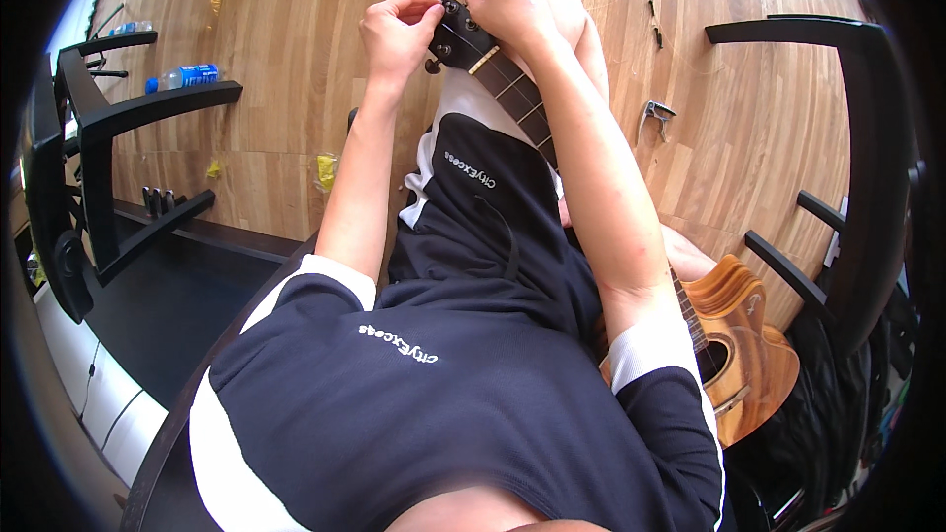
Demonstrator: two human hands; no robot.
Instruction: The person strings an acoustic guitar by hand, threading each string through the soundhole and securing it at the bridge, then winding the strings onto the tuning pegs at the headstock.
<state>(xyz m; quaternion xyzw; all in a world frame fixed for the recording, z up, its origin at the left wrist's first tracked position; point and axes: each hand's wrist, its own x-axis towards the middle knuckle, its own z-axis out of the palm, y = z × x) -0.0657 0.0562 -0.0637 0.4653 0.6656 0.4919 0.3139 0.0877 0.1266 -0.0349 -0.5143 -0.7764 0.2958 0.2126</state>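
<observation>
An acoustic guitar lies slantwise across my lap, its wooden body (751, 335) at my right side and its black headstock (455, 39) beyond my knees. At the headstock's left edge, my left hand (396, 34) has thumb and fingers pinched together beside the metal tuning posts. Over its far right side is my right hand (507, 2), fingertips drawn together near the posts and a tuning knob. Whatever is between the fingertips of either hand is too small to make out. My right forearm covers part of the dark fretboard (520, 103).
On the wood floor lie a capo (656, 121), thin wires with small dark pieces (654, 20), a blue-labelled bottle (183, 78) and a yellow wrapper (326, 171). Black furniture legs stand left (158, 108) and right (857, 187).
</observation>
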